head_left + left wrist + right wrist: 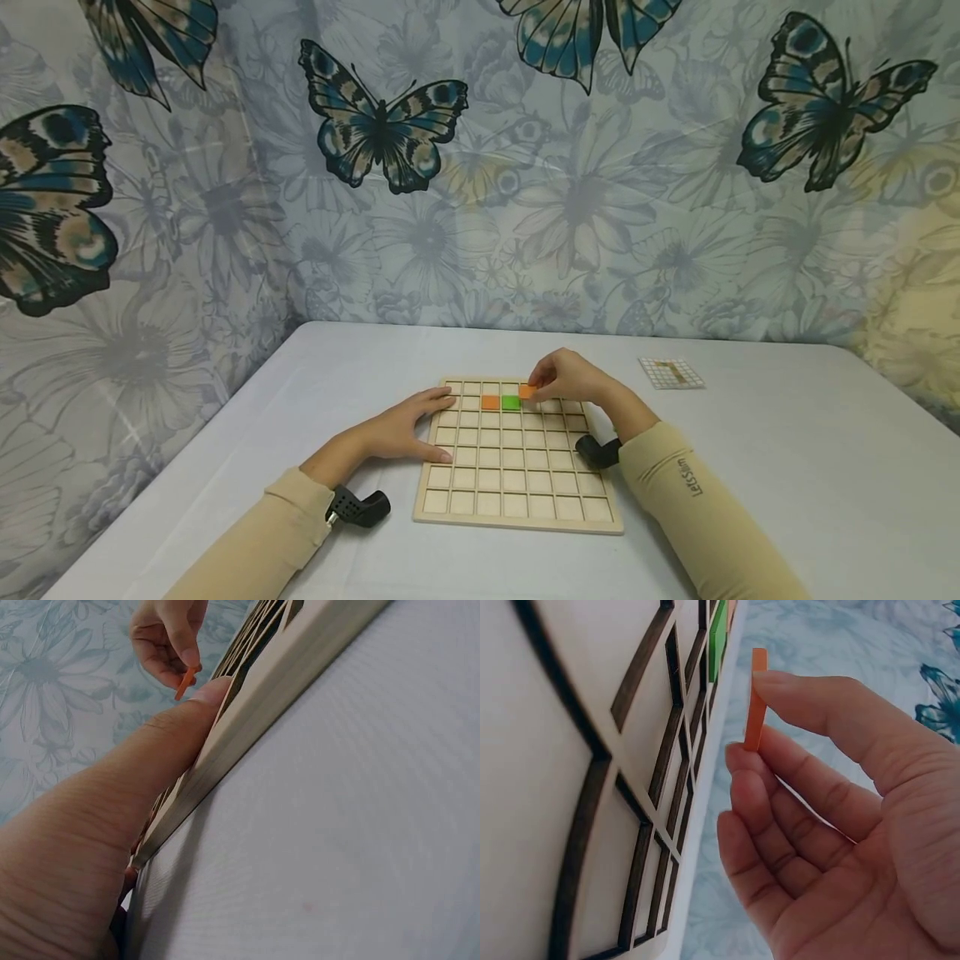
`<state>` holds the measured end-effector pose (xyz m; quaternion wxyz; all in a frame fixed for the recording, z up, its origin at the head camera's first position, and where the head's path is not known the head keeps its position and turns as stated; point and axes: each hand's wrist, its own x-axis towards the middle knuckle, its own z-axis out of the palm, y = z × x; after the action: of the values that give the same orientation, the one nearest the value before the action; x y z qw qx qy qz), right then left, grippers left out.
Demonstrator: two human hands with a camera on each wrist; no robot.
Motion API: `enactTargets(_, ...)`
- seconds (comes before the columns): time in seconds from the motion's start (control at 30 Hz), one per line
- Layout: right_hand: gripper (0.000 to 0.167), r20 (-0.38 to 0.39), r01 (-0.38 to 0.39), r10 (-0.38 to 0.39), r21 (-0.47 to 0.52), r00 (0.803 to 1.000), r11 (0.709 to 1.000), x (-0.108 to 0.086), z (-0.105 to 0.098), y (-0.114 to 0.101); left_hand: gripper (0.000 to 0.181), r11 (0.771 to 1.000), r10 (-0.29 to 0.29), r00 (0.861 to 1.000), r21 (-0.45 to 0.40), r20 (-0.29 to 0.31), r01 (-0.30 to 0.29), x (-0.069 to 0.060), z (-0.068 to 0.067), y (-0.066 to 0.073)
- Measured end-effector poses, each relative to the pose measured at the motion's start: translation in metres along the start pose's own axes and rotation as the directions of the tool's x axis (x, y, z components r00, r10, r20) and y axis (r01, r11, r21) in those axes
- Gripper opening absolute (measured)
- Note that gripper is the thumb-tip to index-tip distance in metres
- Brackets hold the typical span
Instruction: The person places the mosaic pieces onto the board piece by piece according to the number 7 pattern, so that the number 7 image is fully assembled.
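A wooden grid board [517,527] lies on the table, divided into square cells. In its second row sit an orange tile [490,403] and, beside it, a green tile [511,403]. My right hand [567,377] pinches another orange tile [757,701] between thumb and fingertips, held just above the board to the right of the green one. My left hand [401,427] rests on the board's left edge with fingers spread. In the left wrist view its thumb [169,735] lies against the wooden rim.
A small white card with a grid and a brown pattern [671,373] lies at the back right of the white table [750,433]. Behind the table hangs a cloth [570,208] with butterflies and flowers. Black cameras [362,507] are strapped on both wrists.
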<state>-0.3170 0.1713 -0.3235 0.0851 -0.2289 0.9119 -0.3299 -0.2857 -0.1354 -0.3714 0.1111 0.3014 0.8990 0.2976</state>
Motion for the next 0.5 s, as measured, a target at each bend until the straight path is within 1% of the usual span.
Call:
enactTargets(0.17,0.02,0.004,0.015,-0.014,-0.017,1.0,1.0,0.0011,0.0013,0.0023,0.091,1.0,-0.004,1.0,-0.01,-0.006,0.004,-0.0006,0.0002,0.0005)
enactTargets(0.33,0.02,0.018,0.0,0.001,-0.048,1.0,0.999,0.0013,0.0017,0.0041,0.091,1.0,-0.007,1.0,-0.009,-0.01,0.007,-0.0008,0.0005,0.0003)
enactTargets(0.4,0.019,0.03,-0.008,0.009,-0.046,1.0,0.999,0.0005,0.0016,0.0046,0.091,1.0,-0.008,1.0,-0.011,-0.008,0.008,-0.0004,0.0007,-0.0004)
enactTargets(0.5,0.017,0.045,0.001,0.001,-0.042,0.999,0.999,-0.0001,0.002,0.0059,0.091,1.0,-0.003,1.0,-0.011,-0.006,0.003,0.0005,0.0009,-0.0018)
